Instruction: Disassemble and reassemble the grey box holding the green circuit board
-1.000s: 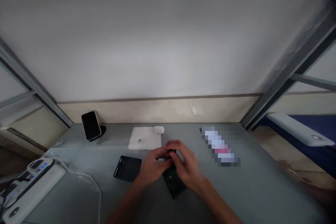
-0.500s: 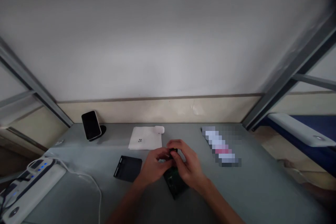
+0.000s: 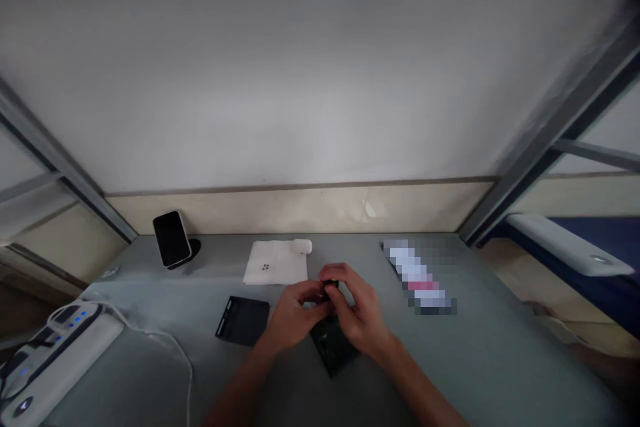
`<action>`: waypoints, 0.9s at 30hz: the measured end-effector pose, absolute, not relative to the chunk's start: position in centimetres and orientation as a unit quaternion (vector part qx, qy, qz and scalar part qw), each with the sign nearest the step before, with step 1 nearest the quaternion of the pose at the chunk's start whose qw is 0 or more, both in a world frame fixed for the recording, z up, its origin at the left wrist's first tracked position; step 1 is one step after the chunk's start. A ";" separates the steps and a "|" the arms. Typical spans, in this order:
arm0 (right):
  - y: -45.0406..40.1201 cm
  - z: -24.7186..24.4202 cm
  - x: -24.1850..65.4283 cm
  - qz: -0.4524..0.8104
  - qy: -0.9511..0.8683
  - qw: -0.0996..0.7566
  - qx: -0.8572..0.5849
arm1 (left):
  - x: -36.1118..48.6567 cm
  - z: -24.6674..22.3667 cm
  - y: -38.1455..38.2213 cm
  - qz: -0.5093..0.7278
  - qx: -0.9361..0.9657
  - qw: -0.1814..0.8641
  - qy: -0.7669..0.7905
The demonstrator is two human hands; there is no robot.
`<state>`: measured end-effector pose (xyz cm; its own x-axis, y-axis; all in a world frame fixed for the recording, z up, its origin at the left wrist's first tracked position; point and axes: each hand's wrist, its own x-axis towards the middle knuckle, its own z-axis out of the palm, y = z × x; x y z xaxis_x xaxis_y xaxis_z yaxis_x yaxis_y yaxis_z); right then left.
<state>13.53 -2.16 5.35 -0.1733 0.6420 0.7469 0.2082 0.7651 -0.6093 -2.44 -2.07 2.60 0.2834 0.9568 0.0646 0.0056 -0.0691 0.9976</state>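
Observation:
My left hand (image 3: pixel 293 317) and my right hand (image 3: pixel 360 310) meet over the middle of the desk, fingers closed in a pinch. Between their fingertips is a small black part (image 3: pixel 331 289) with a speck of yellow, mostly covered, so its kind is unclear. Right below the hands lies a dark green board (image 3: pixel 334 348), like a circuit board, partly hidden by my fingers. A shallow black case (image 3: pixel 245 322) sits just left of my left hand, its inside facing up. Beyond the hands is a white sheet (image 3: pixel 275 263) with several tiny dark pieces on it, perhaps screws.
A small white rounded object (image 3: pixel 303 247) rests on the sheet's corner. Back left, a phone-like device (image 3: pixel 172 239) leans on a stand. A white power strip (image 3: pixel 65 367) with a cable (image 3: pixel 170 337) occupies the left. At right lies a blurred-out phone-like item (image 3: pixel 417 277).
Both hands keep their pinch on the small black part with barely any movement. The whole view has shifted very slightly.

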 end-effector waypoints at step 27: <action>0.1 4.2 16.0 0.251 -0.481 0.757 -0.364 | -4.3 0.9 -1.1 0.390 0.747 0.331 0.425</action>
<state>15.99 0.05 4.17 0.4114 0.7303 0.5453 -0.0294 0.6086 -0.7929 -4.28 -1.14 0.85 0.3348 0.8930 0.3009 0.3769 -0.4195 0.8258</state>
